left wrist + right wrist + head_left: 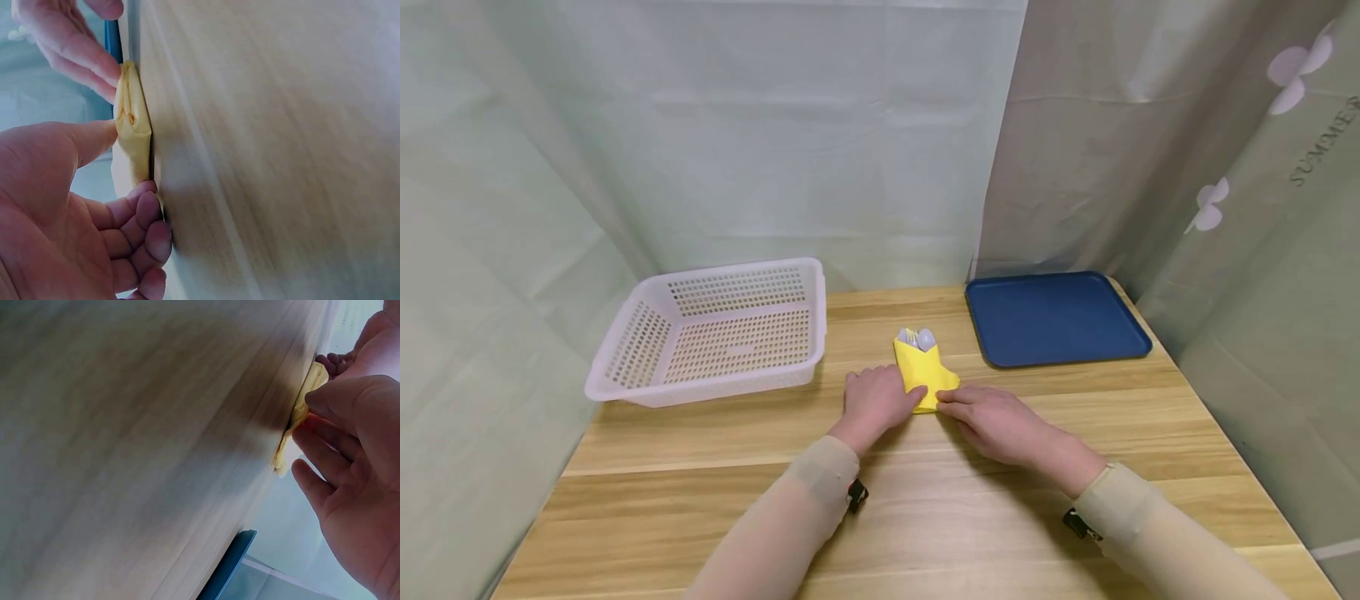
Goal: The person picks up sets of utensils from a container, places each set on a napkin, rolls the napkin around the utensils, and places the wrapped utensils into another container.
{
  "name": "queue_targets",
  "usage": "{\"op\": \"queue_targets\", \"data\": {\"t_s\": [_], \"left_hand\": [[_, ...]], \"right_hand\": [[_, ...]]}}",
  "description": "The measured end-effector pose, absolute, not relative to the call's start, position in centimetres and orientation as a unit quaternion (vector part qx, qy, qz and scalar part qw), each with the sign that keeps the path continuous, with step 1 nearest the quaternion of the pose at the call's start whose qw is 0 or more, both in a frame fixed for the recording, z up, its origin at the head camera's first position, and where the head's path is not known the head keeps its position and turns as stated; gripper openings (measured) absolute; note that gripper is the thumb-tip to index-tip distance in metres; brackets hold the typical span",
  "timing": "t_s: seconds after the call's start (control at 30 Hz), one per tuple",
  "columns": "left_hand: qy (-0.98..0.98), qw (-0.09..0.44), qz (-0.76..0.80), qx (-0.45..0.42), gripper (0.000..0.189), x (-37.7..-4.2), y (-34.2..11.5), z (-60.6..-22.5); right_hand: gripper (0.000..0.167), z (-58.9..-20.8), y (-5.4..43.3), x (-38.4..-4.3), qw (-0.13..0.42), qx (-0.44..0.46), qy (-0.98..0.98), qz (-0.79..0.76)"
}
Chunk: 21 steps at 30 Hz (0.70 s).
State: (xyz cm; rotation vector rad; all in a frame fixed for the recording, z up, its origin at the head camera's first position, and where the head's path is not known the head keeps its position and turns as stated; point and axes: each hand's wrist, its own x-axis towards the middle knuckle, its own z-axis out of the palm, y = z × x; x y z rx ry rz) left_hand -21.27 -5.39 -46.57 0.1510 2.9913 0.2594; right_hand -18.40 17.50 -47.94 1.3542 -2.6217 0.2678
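A folded yellow napkin (pixel 921 369) lies on the table, its loose corner sticking out to the right. From the napkin's far end show the heads of a pale fork (pixel 912 337) and a spoon (pixel 927 339); the rest of them is hidden inside. My left hand (pixel 880 398) holds the napkin's left side, thumb on top and fingertips low at its edge. At the near right edge, my right hand (pixel 996 421) pinches the napkin between thumb and fingers. The right wrist view shows that thumb (pixel 331 400) against the yellow layers.
To the left stands a white perforated plastic basket (pixel 730 381). A blue tray (pixel 1052 321) lies at the back right of the wooden table (pixel 700 500). Pale curtains (pixel 820 150) hang behind and along both sides.
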Motion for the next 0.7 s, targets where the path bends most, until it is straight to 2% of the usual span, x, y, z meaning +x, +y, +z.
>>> {"op": "queue_targets", "data": {"t_s": [0.7], "left_hand": [[0.992, 0.084, 0.083, 0.048, 0.06, -21.59, -5.26, -46.48]], "right_hand": [[0.038, -47.84, 17.52, -18.4, 0.086, 0.465, -0.876, 0.099]]}}
